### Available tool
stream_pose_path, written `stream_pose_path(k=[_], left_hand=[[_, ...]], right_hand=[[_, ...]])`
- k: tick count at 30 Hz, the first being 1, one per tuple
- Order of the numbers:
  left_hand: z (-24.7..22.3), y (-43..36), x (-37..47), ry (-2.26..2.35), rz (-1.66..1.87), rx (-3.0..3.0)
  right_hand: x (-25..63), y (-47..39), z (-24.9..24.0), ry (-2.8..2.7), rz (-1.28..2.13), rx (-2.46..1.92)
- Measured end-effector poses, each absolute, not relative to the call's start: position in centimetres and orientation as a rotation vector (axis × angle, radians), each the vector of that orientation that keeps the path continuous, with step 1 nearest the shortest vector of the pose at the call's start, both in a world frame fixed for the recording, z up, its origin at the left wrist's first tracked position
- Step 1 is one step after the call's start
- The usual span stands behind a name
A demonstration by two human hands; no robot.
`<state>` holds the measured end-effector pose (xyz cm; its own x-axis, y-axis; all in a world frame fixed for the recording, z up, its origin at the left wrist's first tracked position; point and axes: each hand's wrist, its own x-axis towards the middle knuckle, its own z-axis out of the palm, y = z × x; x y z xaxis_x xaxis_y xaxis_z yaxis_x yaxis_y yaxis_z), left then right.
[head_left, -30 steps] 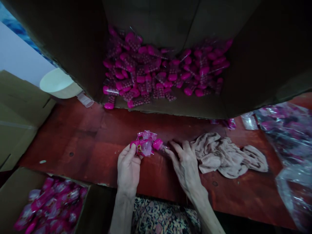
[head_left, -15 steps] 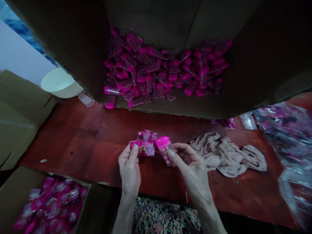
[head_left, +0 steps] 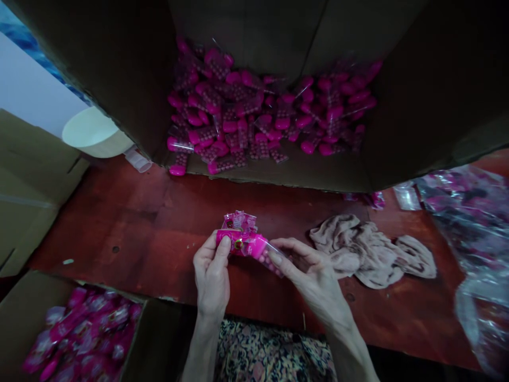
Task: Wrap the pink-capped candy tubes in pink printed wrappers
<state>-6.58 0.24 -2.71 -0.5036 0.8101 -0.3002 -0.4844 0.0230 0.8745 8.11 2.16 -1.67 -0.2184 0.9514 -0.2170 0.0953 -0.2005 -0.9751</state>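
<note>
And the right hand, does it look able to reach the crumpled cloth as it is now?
Probably yes: the cloth lies close beside the right hand, with nothing visible between them. But its fingers hold a pink-capped container, so grasping would likely mean freeing them first.

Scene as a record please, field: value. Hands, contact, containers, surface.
left hand: pinches pink printed wrapper
right hand: holds clear pink-capped bottle with pink balls inside, tilted, cap toward the wrapper
contact: cap at the wrapper's right end; how far inside, cannot tell
large cardboard box: many similar pink-capped bottles
lower-left cardboard box: pink packages
surface: red table; crumpled cloth to the right; small pink packets just beyond the wrapper
</note>
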Motion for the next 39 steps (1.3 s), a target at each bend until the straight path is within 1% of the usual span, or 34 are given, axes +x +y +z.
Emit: stream_pose_path(k=[6, 10, 16, 25, 32, 36, 39], left_hand=[[-2.7, 0.5, -6.6, 1.292, 1.679, 0.323], [-2.7, 0.7, -6.3, 1.313, 1.716, 0.269], [-2.4, 1.1, -5.5, 1.249, 1.723, 0.223], [-1.5, 1.6, -4.8, 1.168, 1.698, 0.185], [-0.2, 1.6, -3.4, 1.109, 1.567, 0.121], [0.5, 1.2, -2.5, 1.081, 1.551, 0.168], [1.1, 0.8, -2.2, 1.075, 1.509, 0.235]], right_hand=[[8.4, 2.3, -1.4, -1.499, 1.438, -1.287], [8.2, 2.3, -1.5, -1.461, 1.470, -1.292], [7.7, 1.9, -1.8, -1.301, 1.530, -1.305], [6.7, 1.3, -1.9, -0.851, 1.699, -1.182], [6.1, 0.4, -1.4, -0.893, 1.433, -1.224], [6.2, -0.1, -0.9, -0.920, 1.275, -1.196], [6.2, -0.6, -0.7, -0.884, 1.266, -1.165]])
